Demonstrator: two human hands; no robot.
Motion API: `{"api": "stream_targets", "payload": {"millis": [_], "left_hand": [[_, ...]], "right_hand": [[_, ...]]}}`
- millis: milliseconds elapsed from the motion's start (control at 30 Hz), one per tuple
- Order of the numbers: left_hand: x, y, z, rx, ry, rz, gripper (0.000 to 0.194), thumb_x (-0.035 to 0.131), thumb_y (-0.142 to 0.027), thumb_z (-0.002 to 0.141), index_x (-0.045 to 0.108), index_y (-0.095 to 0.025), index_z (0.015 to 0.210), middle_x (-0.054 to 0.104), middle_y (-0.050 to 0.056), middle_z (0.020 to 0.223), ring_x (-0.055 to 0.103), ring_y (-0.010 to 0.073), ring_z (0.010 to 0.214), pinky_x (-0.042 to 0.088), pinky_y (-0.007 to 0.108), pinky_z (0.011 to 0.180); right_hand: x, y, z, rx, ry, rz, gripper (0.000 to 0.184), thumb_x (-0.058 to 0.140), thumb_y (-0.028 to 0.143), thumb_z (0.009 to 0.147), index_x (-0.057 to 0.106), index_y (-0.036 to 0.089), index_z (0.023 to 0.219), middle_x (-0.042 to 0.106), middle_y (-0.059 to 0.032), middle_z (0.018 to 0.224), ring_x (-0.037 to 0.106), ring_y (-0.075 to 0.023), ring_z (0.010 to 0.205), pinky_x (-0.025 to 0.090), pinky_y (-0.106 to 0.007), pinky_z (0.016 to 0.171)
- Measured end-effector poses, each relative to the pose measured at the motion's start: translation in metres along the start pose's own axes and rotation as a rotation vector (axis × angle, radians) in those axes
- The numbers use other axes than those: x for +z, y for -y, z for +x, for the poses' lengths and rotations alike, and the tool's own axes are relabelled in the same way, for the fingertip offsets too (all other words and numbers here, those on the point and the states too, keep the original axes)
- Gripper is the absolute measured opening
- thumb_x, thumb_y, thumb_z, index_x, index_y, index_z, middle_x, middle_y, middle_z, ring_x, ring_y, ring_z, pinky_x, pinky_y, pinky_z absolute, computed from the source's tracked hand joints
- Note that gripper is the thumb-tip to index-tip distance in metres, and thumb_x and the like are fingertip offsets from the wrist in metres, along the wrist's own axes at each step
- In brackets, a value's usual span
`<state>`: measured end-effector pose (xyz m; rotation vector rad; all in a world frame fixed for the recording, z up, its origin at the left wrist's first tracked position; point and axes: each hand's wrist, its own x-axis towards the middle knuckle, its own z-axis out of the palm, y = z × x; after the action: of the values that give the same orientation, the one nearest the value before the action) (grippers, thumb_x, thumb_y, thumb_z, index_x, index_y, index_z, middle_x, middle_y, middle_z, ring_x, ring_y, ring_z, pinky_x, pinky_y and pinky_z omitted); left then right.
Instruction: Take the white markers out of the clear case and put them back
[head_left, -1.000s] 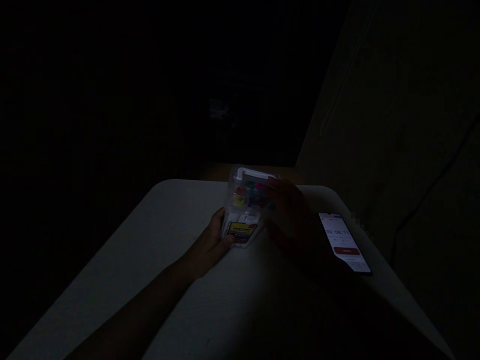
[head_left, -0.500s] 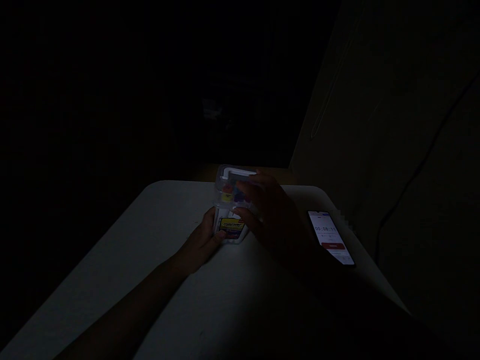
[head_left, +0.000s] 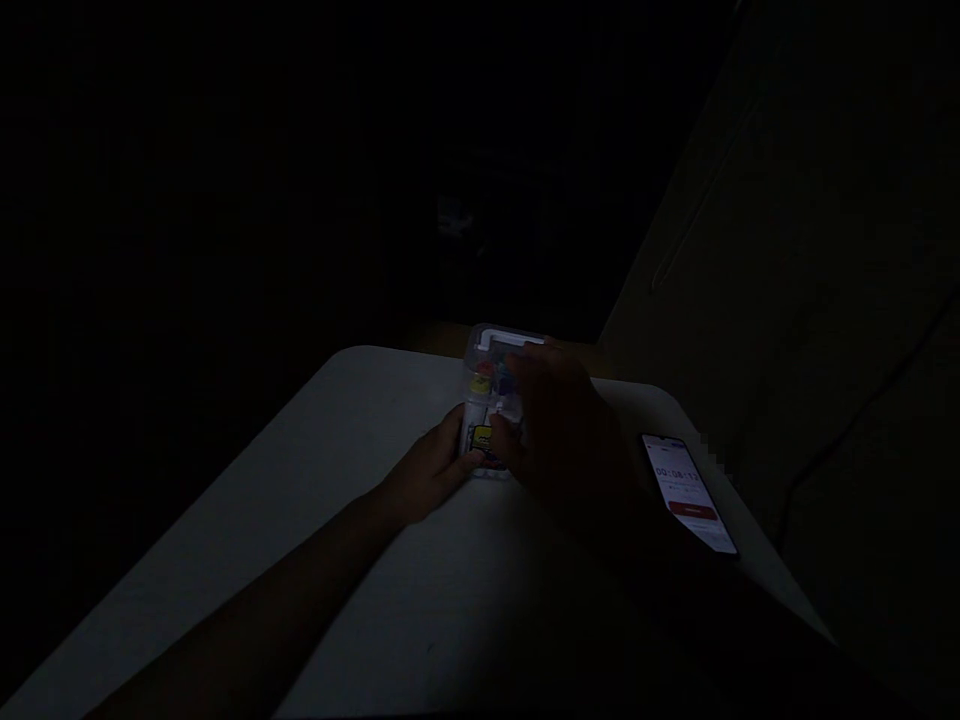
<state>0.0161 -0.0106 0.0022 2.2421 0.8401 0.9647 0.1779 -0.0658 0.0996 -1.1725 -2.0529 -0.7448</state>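
Near the far edge of the white table [head_left: 390,400] is the clear plastic marker case [head_left: 472,395], upright between my two hands, with a white handle [head_left: 517,338] across its top. Through its upper part I see coloured caps — red, yellow, and what may be green and blue, though the gloom makes those last two hard to swear to. A yellow-and-dark label [head_left: 482,436] sits on the lower front, partly behind my fingers.

My left hand [head_left: 431,475] is closed around the case's lower left side, thumb lying across the front by the label. My right hand [head_left: 559,420] is curved over the case's right side, fingers up by the top and thumb lower down at the front; it is partly open, and I cannot tell how firmly it grips.

To the right, beyond my right forearm, a phone [head_left: 690,490] lies face up on the table, its lit screen showing timer digits and a red button. Farther right, a dark cable [head_left: 862,410] runs down the dim wall [head_left: 825,250].
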Motion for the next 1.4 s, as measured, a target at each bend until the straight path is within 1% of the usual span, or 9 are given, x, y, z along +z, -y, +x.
{"api": "stream_targets", "payload": {"millis": [133, 267, 400, 533, 667, 900, 1067, 1167, 1400], "left_hand": [[-0.0022, -0.0016, -0.0008, -0.012, 0.018, 0.009, 0.054, 0.038, -0.046, 0.085, 0.025, -0.017, 0.128, 0.049, 0.011, 0.121, 0.051, 0.0242, 0.106, 0.043, 0.036, 0.088], [-0.0040, -0.0026, -0.0016, -0.038, 0.032, 0.022, 0.054, 0.037, -0.047, 0.085, 0.026, -0.016, 0.128, 0.048, 0.012, 0.122, 0.050, 0.0243, 0.108, 0.043, 0.035, 0.088], [-0.0040, -0.0014, -0.0016, -0.064, 0.044, 0.027, 0.054, 0.038, -0.047, 0.085, 0.026, -0.016, 0.127, 0.050, 0.012, 0.120, 0.051, 0.0243, 0.107, 0.043, 0.035, 0.088], [-0.0027, 0.0011, -0.0017, -0.056, 0.020, 0.019, 0.053, 0.039, -0.046, 0.084, 0.027, -0.016, 0.127, 0.051, 0.012, 0.118, 0.053, 0.0231, 0.103, 0.044, 0.035, 0.086], [-0.0025, 0.0008, -0.0025, -0.061, 0.024, 0.021, 0.053, 0.040, -0.046, 0.084, 0.028, -0.015, 0.125, 0.055, 0.012, 0.113, 0.055, 0.0231, 0.100, 0.045, 0.035, 0.083], [-0.0035, -0.0010, -0.0026, -0.059, 0.038, -0.001, 0.051, 0.039, -0.046, 0.084, 0.028, -0.016, 0.124, 0.053, 0.012, 0.114, 0.054, 0.0223, 0.099, 0.045, 0.036, 0.083], [-0.0039, -0.0009, -0.0025, -0.066, 0.029, 0.006, 0.050, 0.040, -0.046, 0.084, 0.030, -0.016, 0.122, 0.055, 0.011, 0.109, 0.055, 0.0220, 0.094, 0.046, 0.035, 0.079], [-0.0045, -0.0010, -0.0026, -0.082, 0.031, 0.001, 0.052, 0.041, -0.048, 0.083, 0.030, -0.016, 0.123, 0.055, 0.011, 0.109, 0.055, 0.0221, 0.094, 0.046, 0.036, 0.079], [-0.0065, -0.0022, -0.0035, -0.143, 0.034, 0.005, 0.056, 0.043, -0.049, 0.081, 0.031, -0.015, 0.123, 0.056, 0.010, 0.108, 0.056, 0.0218, 0.092, 0.046, 0.034, 0.077]], "right_hand": [[0.0016, 0.0003, -0.0014, -0.004, -0.026, -0.028, 0.039, 0.051, 0.022, 0.075, 0.051, 0.007, 0.111, 0.053, -0.0162, 0.112, 0.046, -0.0277, 0.112, 0.047, -0.039, 0.092], [0.0005, -0.0015, -0.0026, -0.022, -0.009, -0.034, 0.041, 0.050, 0.024, 0.076, 0.049, 0.006, 0.113, 0.051, -0.0169, 0.113, 0.045, -0.0272, 0.114, 0.047, -0.038, 0.092], [0.0016, -0.0022, -0.0033, -0.026, -0.021, -0.040, 0.040, 0.049, 0.024, 0.077, 0.049, 0.006, 0.113, 0.052, -0.0178, 0.113, 0.045, -0.0272, 0.115, 0.047, -0.038, 0.092], [0.0031, -0.0009, -0.0034, -0.007, -0.043, -0.018, 0.040, 0.049, 0.023, 0.076, 0.049, 0.007, 0.112, 0.052, -0.0170, 0.112, 0.044, -0.0260, 0.115, 0.046, -0.038, 0.093], [0.0030, -0.0010, -0.0036, -0.018, -0.059, -0.027, 0.041, 0.052, 0.026, 0.074, 0.050, 0.007, 0.110, 0.054, -0.0169, 0.109, 0.047, -0.0263, 0.111, 0.048, -0.039, 0.090], [0.0037, -0.0022, -0.0026, -0.027, -0.043, -0.037, 0.043, 0.054, 0.027, 0.072, 0.049, 0.008, 0.109, 0.054, -0.0169, 0.109, 0.049, -0.0271, 0.110, 0.049, -0.039, 0.089], [0.0040, -0.0012, -0.0018, -0.016, -0.077, -0.039, 0.041, 0.055, 0.028, 0.072, 0.049, 0.009, 0.108, 0.054, -0.0155, 0.109, 0.049, -0.0260, 0.110, 0.049, -0.037, 0.088], [0.0042, -0.0011, -0.0020, -0.023, -0.083, -0.031, 0.041, 0.055, 0.028, 0.072, 0.050, 0.009, 0.108, 0.055, -0.0150, 0.107, 0.050, -0.0258, 0.108, 0.049, -0.037, 0.089], [0.0043, -0.0004, -0.0025, -0.014, -0.091, 0.000, 0.041, 0.056, 0.026, 0.072, 0.052, 0.005, 0.106, 0.056, -0.0176, 0.106, 0.050, -0.0269, 0.109, 0.047, -0.038, 0.091]]}}
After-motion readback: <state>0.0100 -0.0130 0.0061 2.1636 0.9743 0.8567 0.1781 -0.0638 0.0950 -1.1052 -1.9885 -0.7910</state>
